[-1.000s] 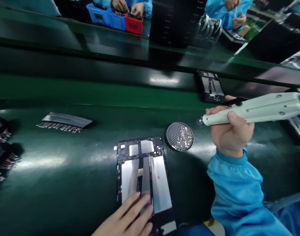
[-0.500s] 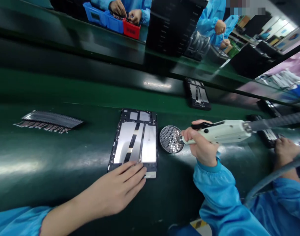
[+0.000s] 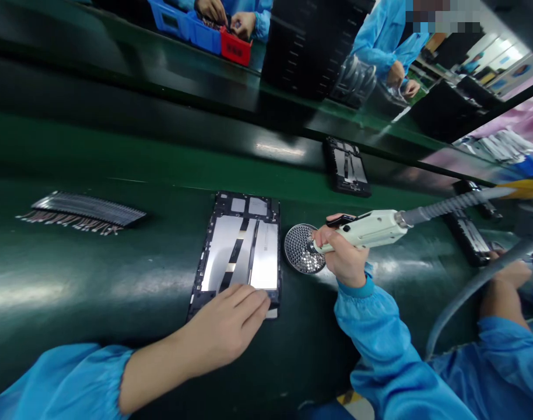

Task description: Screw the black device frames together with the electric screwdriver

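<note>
An uncovered tablet (image 3: 240, 251) lies on the green bench, with silver battery panels and dark ribbon strips showing. Over its lower end is my left hand (image 3: 229, 324), fingers bent and pressed together, touching the tablet; the thumb and whatever may be under the fingertips are hidden. My right hand (image 3: 346, 256) is wrapped round a pale electric screwdriver (image 3: 371, 229) with a black lever. The screwdriver's nose reaches the round perforated metal screw dish (image 3: 299, 248) just right of the tablet; its bit tip cannot be made out.
A stack of strips with wires (image 3: 89, 210) lies at left. Another uncovered tablet (image 3: 347, 166) sits at the back. A grey cable (image 3: 472, 286) loops at right, near a co-worker's hand (image 3: 509, 271) and another device (image 3: 470, 236). Blue bins (image 3: 203, 35) and a red bin (image 3: 235, 48) stand beyond.
My left hand has shifted right along the tablet's lower end, its flat fingers now bent together. My right hand and the screwdriver have moved slightly left, further over the dish.
</note>
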`<state>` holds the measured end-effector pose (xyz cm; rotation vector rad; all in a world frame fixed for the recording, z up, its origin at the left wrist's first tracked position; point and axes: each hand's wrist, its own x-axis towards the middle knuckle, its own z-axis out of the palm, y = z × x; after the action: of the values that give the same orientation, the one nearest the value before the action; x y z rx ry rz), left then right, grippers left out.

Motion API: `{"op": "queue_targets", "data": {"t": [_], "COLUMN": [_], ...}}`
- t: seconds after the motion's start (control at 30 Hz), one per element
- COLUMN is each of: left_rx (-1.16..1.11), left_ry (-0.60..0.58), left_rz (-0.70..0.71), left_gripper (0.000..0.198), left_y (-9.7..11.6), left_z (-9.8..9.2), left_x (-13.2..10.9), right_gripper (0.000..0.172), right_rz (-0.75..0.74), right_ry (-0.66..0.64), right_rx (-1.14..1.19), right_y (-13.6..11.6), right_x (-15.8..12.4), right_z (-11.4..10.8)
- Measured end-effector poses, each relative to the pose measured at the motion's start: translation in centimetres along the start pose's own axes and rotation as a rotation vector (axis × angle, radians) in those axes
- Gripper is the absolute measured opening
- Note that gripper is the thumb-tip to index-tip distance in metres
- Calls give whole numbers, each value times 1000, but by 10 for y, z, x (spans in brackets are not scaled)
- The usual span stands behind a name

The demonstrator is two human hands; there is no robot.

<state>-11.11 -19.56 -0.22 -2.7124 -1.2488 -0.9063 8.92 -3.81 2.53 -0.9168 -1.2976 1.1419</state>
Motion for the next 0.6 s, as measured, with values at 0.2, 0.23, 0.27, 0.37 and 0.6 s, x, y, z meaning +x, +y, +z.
{"op": "queue_targets", "data": {"t": [0.2,0.23,0.27,0.37,0.6], "left_rx": [46,47,46,29,12], "left_ry": [-4,-9,-14,-40,-58], "left_rz": [5,-2,-11,-35,18], "left_gripper": [31,30,28,23,19], "left_y": [0,0,1,4,3], "left_z": [0,1,2,6,3], "left_x": [1,1,0,-2,-4], "right_gripper": [20,20,20,19,22], "right_rz": [12,14,13,7,-5], "right_ry": [-3,-4,-4,-3,-11], "right_rx": [-25,-24,-22,-4,-9], "right_y": [4,4,4,4,-8], "right_x": [-1,-1,-1,-1,-2], "right_z": [-2,-2,-3,-3,4]}}
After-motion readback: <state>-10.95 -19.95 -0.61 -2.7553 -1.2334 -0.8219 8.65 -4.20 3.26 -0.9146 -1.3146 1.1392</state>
